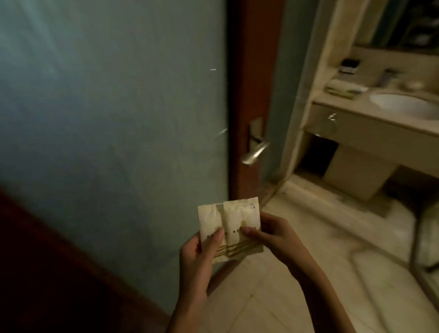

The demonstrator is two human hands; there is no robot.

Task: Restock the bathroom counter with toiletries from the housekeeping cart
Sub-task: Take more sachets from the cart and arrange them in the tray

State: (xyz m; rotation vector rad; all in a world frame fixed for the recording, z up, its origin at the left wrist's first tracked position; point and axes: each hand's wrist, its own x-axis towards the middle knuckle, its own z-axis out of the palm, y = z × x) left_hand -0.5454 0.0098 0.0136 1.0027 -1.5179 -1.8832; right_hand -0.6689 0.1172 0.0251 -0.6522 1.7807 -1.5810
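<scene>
Two cream toiletry packets with gold stripes overlap in front of me, low in the middle of the head view. My left hand (201,254) pinches the left packet (211,219) with its thumb on the front. My right hand (266,234) pinches the right packet (241,216) from the right side. The bathroom counter (379,122) with its white sink basin (408,106) lies at the upper right, well beyond my hands.
A frosted glass door (103,108) in a brown frame stands open on the left, its metal lever handle (255,151) jutting right. On the counter's left end sit folded towels (345,87) and a small dark box (349,65). A beige bin (356,174) stands under the counter. Tiled floor (320,275) lies ahead.
</scene>
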